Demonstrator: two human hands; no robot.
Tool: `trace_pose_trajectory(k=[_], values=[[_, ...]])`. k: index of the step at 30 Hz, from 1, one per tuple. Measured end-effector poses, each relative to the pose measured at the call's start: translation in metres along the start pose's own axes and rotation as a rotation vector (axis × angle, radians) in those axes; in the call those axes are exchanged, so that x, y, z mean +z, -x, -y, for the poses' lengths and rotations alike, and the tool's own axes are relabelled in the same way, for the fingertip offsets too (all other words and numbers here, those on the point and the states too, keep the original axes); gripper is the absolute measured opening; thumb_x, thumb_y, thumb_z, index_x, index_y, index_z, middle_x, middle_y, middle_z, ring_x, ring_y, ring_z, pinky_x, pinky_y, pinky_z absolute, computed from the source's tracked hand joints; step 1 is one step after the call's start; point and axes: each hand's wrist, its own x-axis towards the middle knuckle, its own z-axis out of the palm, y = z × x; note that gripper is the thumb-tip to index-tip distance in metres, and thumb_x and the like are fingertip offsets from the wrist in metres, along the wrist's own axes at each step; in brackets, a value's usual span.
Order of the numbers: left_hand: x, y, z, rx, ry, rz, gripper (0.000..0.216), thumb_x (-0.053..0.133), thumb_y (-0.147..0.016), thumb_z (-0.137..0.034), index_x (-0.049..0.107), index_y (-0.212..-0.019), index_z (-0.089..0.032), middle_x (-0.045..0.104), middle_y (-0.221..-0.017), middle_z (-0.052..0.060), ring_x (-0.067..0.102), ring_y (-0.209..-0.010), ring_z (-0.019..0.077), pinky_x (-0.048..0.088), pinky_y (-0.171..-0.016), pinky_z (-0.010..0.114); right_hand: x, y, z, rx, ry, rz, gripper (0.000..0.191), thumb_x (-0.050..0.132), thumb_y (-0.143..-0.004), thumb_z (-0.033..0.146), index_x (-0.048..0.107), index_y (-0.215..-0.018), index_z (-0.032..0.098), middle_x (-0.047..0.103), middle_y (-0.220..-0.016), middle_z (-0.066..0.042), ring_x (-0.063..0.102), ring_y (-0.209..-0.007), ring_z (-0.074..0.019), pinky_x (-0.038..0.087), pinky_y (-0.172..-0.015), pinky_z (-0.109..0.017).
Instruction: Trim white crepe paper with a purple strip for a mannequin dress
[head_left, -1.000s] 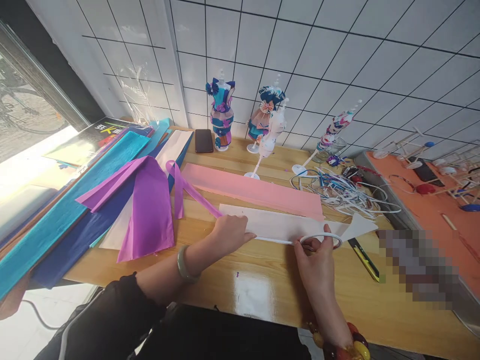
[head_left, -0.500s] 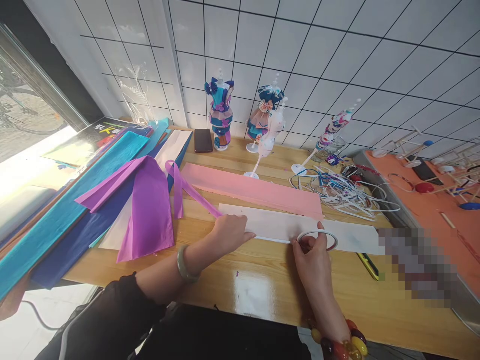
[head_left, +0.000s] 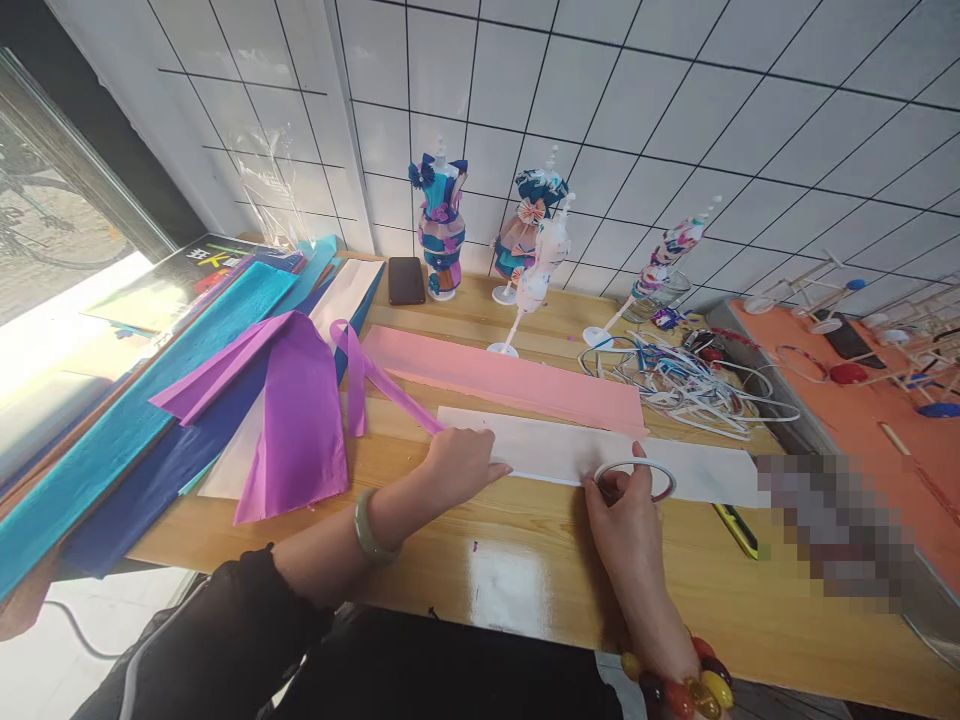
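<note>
A white paper strip (head_left: 540, 445) lies across the wooden table in front of me. My left hand (head_left: 461, 465) is closed over its left end, fingers curled and thumb pointing right along the lower edge; the fingertips are partly hidden. My right hand (head_left: 626, 505) grips a roll of tape (head_left: 664, 482), a thin pale ring, at the strip's lower edge. A narrow whitish line runs along that edge between both hands. Just behind lies a pink paper strip (head_left: 510, 378). A narrow purple strip (head_left: 401, 398) reaches to my left knuckles.
Purple paper (head_left: 304, 420) and blue paper (head_left: 187, 465) are piled at left. Decorated doll-like stands (head_left: 442, 235) and a phone (head_left: 406, 281) line the back. Tangled thin strips (head_left: 690, 380) lie at right. A yellow cutter (head_left: 739, 532) is beside my right hand.
</note>
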Motion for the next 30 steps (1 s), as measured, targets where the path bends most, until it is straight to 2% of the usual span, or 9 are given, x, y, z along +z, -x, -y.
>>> trace_pose_trajectory(k=[18,30], values=[[-0.0024,0.001,-0.0013,-0.008,-0.01,0.015,0.047,0.041,-0.082,-0.058,0.054,-0.097,-0.015,0.065,-0.085,0.012,0.063,-0.082,0.0279,0.047,-0.065,0.034,0.0018,-0.0029,-0.0034,-0.02,0.044,0.004,0.071,0.048,-0.076,0.038,0.027,-0.137,0.01,0.065,-0.08,-0.007,0.059,-0.079,-0.0254,0.038,-0.072,-0.038],[-0.0028,0.0006,-0.0021,-0.016,-0.006,0.017,0.047,0.042,-0.082,-0.058,0.055,-0.096,-0.016,0.066,-0.086,0.012,0.063,-0.081,0.0283,0.047,-0.064,0.035,0.0038,-0.0031,-0.0046,-0.057,0.055,0.014,0.06,0.047,-0.079,0.034,0.034,-0.132,0.011,0.063,-0.08,-0.007,0.056,-0.081,-0.0246,0.036,-0.079,-0.04]])
